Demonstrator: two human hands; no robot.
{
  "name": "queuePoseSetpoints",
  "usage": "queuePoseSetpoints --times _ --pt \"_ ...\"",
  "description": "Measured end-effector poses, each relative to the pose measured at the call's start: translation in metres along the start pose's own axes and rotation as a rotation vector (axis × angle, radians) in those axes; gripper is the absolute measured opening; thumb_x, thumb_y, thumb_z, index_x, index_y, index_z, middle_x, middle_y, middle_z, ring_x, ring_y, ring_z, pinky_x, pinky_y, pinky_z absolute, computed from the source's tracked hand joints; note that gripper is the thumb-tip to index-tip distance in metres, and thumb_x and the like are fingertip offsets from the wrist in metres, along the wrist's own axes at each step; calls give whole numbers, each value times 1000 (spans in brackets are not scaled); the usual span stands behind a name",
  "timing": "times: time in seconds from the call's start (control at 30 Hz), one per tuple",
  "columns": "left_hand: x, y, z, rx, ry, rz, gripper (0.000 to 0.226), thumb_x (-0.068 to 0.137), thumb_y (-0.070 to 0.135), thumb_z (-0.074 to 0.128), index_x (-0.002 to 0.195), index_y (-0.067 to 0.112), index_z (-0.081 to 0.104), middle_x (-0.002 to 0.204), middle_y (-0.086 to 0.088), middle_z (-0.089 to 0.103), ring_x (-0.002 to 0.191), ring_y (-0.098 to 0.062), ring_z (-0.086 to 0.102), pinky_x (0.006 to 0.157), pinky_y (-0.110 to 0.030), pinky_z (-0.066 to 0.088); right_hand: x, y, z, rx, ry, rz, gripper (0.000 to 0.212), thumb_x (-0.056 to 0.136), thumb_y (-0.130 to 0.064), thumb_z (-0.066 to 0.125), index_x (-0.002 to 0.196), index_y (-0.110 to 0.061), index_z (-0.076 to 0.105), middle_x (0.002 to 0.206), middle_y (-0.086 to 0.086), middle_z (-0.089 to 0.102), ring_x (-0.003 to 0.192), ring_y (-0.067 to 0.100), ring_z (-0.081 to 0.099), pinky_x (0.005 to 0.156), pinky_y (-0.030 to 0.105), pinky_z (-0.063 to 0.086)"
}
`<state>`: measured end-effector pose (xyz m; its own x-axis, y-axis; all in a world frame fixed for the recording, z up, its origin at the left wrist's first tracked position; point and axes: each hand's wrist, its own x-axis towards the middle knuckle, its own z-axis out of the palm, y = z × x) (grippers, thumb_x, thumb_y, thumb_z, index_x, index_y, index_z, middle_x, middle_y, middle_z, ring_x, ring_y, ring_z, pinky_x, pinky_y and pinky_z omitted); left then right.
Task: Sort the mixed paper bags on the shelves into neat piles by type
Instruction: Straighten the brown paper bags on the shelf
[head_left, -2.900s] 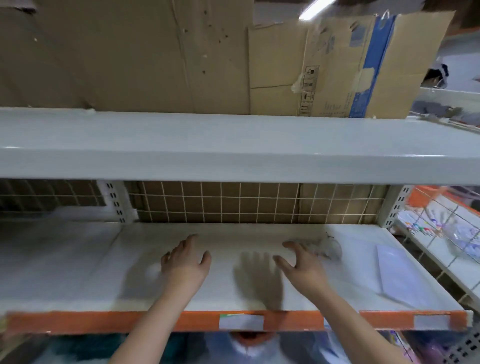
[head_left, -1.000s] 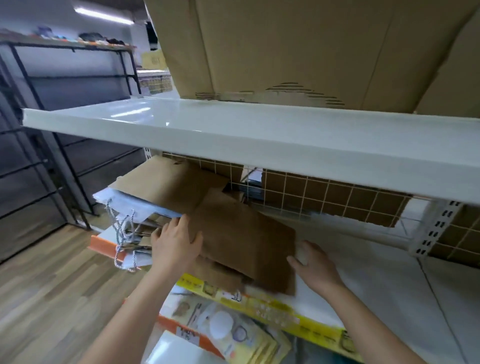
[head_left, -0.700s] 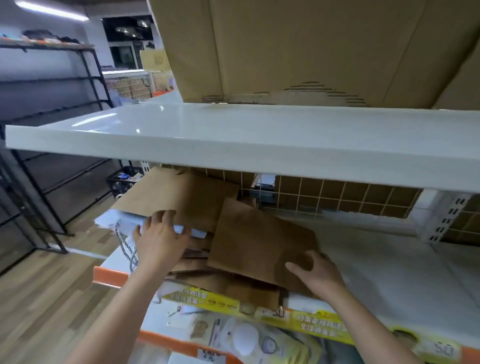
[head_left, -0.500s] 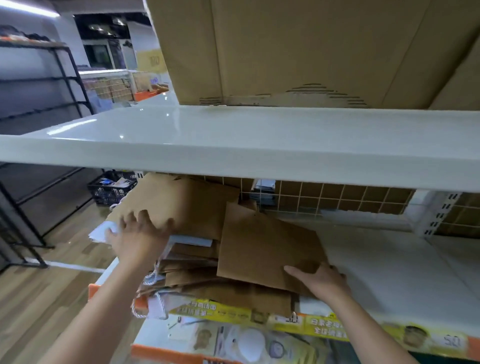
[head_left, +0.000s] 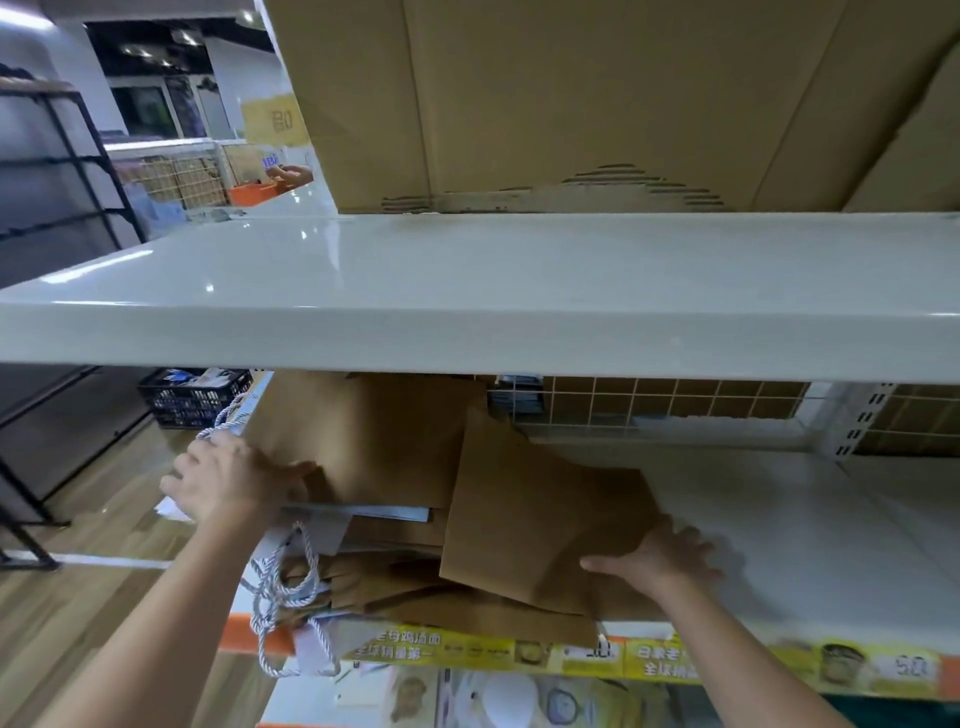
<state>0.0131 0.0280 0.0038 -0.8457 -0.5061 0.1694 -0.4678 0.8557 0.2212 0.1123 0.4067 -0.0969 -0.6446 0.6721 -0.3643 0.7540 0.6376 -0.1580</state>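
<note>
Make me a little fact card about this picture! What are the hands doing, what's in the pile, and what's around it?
Place: white shelf, wire grid behind
Pile: brown bags mixed with white bags, untidy
Top bag: brown, flat, tilted across the pile
Left hand: grips the pile's left end
Right hand: fingers spread, at the top bag's right corner
Handles: rope handles hang over the shelf's front edge
Above: cardboard box on the upper shelf
</note>
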Motion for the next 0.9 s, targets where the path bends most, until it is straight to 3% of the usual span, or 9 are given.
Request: queuePoseSetpoints --times 0.13,0.27,0.37,0.5,0.57,0.63,0.7,0.83,0.9 --pt "1 8 -4 -251 -69 24 56 78 45 72 110 2 55 102 -23 65 100 -37 61 80 -38 40 8 18 0 164 42 50 118 57 -72 75 144 -8 28 147 12 38 136 33 34 104 41 40" --pt "-2 15 -5 -502 -99 103 21 86 25 61 84 4 57 82 -18 61 77 -34 55 66 -35 42 7 28 -1 432 76 63 89 68 -38 83 136 -8 35 139 13 48 127 35 44 99 41 44" --pt "-13 20 -7 -674 -103 117 15 88 20 56 88 5 58 89 -19 63 83 -39 61 77 -43 54 3 34 -4 534 95 11 70 76 -24 75 133 -13 35 127 15 56 113 36 58 88 40 50" --pt "-36 24 -11 -940 -140 91 31 93 19 52 124 20 56 113 -10 61 101 -37 58 89 -41 50 -2 52 1 620 149 -95 49 86 -13 59 130 -20 39 95 14 64 78 33 60 66 35 46" --pt "-50 24 -11 -1090 -138 100 35 94 19 51 128 24 54 113 -3 61 101 -31 58 92 -39 47 0 61 2 797 185 -131 48 87 -6 57 131 -17 42 107 19 65 79 33 61 72 40 49" --pt "-64 24 -9 -1173 -136 113 33 94 18 51 126 27 54 109 -1 61 100 -30 58 93 -40 45 -1 70 -6 1038 197 -119 48 90 -1 54 134 -14 42 124 21 60 93 33 59 86 43 48" --pt "-77 26 -6 -1229 -127 128 29 95 16 50 121 27 54 107 -4 62 98 -31 60 88 -39 45 -7 80 -19 1225 168 -113 42 94 -1 50 134 -12 43 127 18 57 106 32 56 96 43 44" --pt "-99 31 -3 -1319 -129 143 27 96 12 49 120 25 52 104 -7 60 84 -24 54 66 -25 47 -18 108 -41 1336 143 -111 40 95 -5 50 129 -25 45 120 7 58 107 29 55 97 43 45" --pt "-109 35 -2 -1329 -107 149 26 96 13 50 119 26 52 108 -9 61 85 -23 53 70 -30 45 -20 123 -47 1384 166 -87 40 94 -5 51 129 -24 46 118 4 57 101 24 53 90 35 43"
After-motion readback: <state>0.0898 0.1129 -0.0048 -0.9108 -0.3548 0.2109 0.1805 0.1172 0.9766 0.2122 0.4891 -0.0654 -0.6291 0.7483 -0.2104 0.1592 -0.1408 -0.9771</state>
